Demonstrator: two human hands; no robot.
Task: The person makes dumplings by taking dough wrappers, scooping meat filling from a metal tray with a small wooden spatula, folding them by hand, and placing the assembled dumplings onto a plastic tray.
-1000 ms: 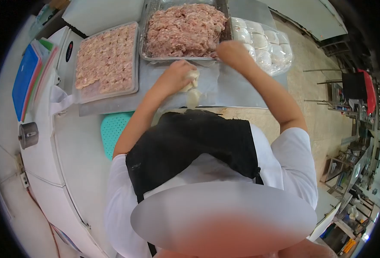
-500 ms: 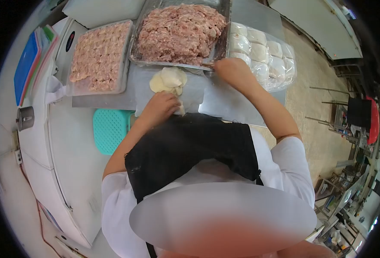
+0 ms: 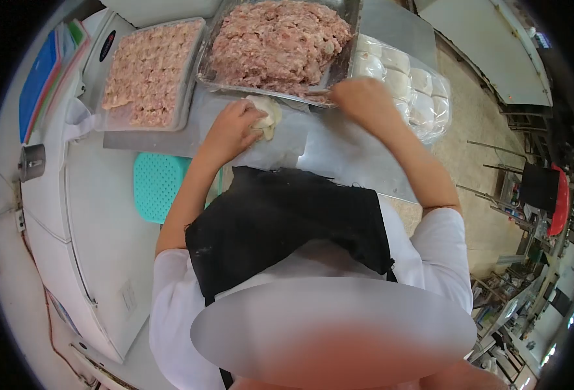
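Note:
My left hand has its fingers on the left side of a small stack of pale, thin dough wrappers, which lies on a sheet on the metal table. At the lower right edge of the metal tray of minced meat, my right hand is closed round a thin utensil; its tip reaches toward the meat, and its handle is hidden in the fingers.
To the left, a clear plastic container holds rows of portioned meat. Bagged white dough balls lie at the right. Below the table's left edge is a turquoise perforated basket.
My left hand has moved up from the table's near edge to the wrappers. My right hand stays by the tray corner, slightly further right. The whole view has shifted a little.

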